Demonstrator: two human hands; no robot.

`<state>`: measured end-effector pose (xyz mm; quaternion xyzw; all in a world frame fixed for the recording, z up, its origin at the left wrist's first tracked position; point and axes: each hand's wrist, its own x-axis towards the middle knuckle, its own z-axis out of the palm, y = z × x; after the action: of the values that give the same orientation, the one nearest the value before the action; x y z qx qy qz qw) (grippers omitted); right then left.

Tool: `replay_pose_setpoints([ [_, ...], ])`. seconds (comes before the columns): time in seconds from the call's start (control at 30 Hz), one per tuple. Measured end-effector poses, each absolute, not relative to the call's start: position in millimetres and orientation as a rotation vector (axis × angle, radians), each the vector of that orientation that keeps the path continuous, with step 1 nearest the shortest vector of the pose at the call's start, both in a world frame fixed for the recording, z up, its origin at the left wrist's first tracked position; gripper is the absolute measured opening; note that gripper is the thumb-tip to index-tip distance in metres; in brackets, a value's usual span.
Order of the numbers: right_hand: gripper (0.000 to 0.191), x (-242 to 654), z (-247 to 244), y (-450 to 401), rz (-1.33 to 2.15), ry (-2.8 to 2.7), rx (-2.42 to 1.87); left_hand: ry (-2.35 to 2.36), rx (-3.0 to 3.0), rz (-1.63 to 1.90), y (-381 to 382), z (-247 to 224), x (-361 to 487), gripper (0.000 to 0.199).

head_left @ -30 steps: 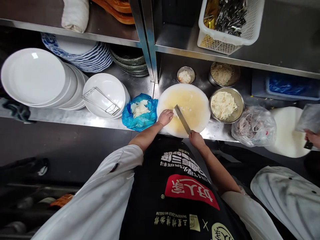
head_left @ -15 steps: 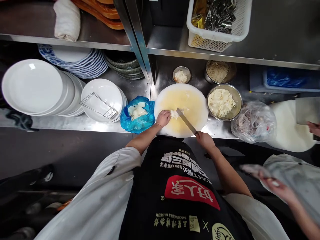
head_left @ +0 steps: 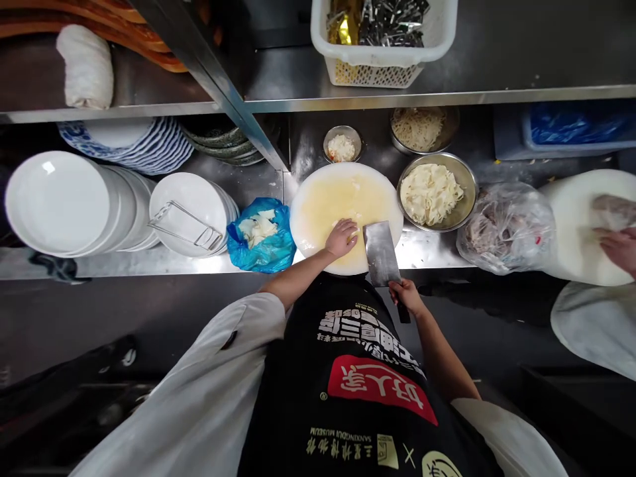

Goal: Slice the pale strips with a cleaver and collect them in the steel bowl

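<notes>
My right hand [head_left: 406, 295] grips the dark handle of a cleaver [head_left: 381, 248], whose broad blade lies nearly flat over the near right part of the round cutting board [head_left: 322, 189]. Close to the blade's left edge, my left hand [head_left: 342, 238] rests on the board with its fingers curled together. Whatever lies under those fingers is hidden; a little pale food shows at their tips. Left of the board, a blue plastic bag [head_left: 285, 245] holds white slices [head_left: 258, 227]. To the right stands a steel bowl [head_left: 464, 175] of pale shredded slices [head_left: 430, 193].
Behind the board are a small bowl of chopped food [head_left: 341, 147] and a bowl of shreds [head_left: 418, 127]. White plates [head_left: 59, 202] stack at left. A clear bag [head_left: 507, 228] sits at right, beside another person's hand [head_left: 619, 248] and board [head_left: 566, 255]. A shelf [head_left: 497, 93] overhangs the back.
The cleaver has turned from edge-down to nearly flat, handle drawn toward me. My left hand has moved right, covering the white pieces. The other person's hand has reached over their board.
</notes>
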<state>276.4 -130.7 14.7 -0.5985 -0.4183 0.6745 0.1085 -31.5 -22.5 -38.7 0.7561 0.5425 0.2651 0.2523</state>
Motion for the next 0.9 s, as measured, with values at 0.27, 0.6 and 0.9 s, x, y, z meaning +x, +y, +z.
replay_pose_setpoints([
  [0.27, 0.04, 243.0, -11.0, -98.4, 2.201, -1.252, -1.478, 1.993, 1.591, 0.854, -39.7, -28.1, 0.4, 0.046],
  [0.6, 0.033, 243.9, 30.8, -60.3, 2.098, -1.053, -1.405, 1.801, 1.575, 1.015, 37.9, 17.6, 74.9, 0.049],
  [0.9, 0.034, 331.0, 112.7, 14.6, 2.064, -0.343, -1.297, 1.337, 1.664, 1.0, 93.6, 71.4, 115.5, 0.028],
])
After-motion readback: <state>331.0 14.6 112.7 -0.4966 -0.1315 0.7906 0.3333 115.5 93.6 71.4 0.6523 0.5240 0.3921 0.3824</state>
